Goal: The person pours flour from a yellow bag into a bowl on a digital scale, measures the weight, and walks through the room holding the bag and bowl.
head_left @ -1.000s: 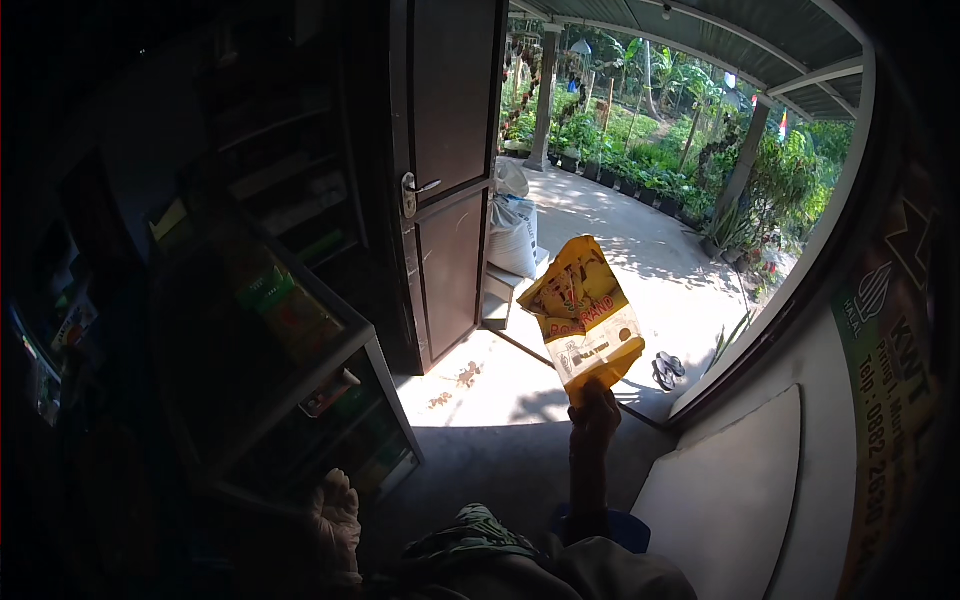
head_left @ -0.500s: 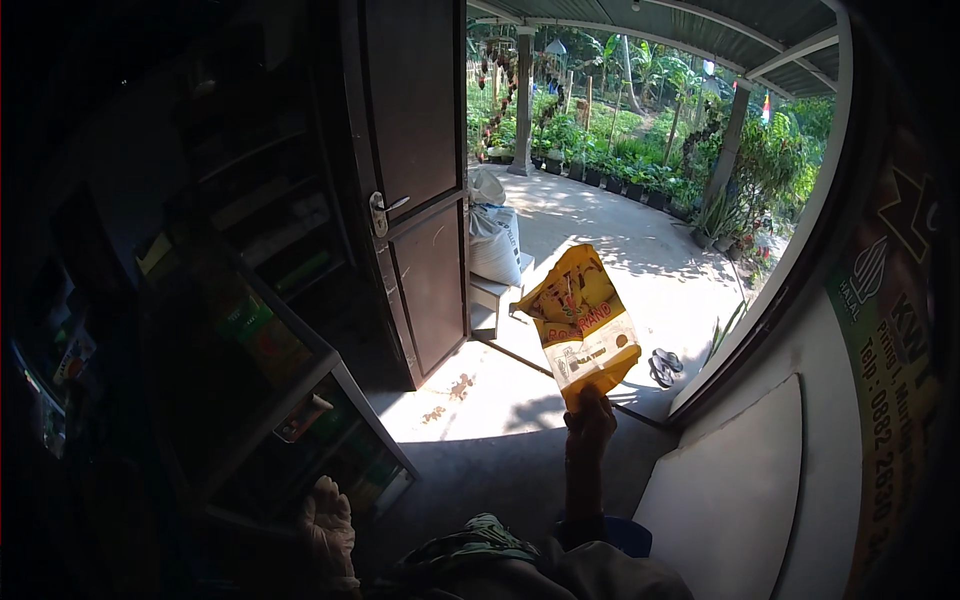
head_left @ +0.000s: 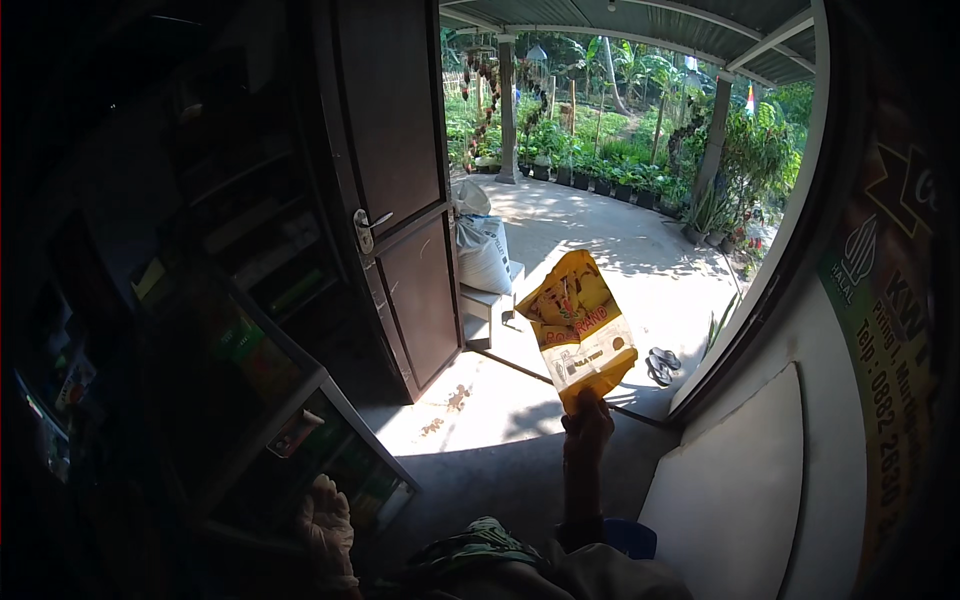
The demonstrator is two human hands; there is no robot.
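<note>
My right hand [head_left: 588,432] is raised in front of me, its fingers closed on the lower end of a yellow plastic packet [head_left: 578,325]. The packet looks thin and flat, with pictures and print on its face, and daylight shines through it. Its wide top edge is uneven and points up and away from me. Low on the left, my left hand [head_left: 328,525] hangs in shadow beside a glass-sided cabinet. Its fingers are loosely bent, and nothing shows in them.
A brown door [head_left: 395,200] stands ajar on the left. White sacks [head_left: 482,245] rest on a low bench [head_left: 480,310] outside. Sandals [head_left: 662,366] lie past the threshold. The cabinet [head_left: 300,420] is at left; a white board [head_left: 735,480] leans at right, near a blue container [head_left: 630,538].
The view has turned slightly right, so the door and porch sit farther left. My right hand keeps its grip on the packet, nearly in place. My left hand has hardly moved.
</note>
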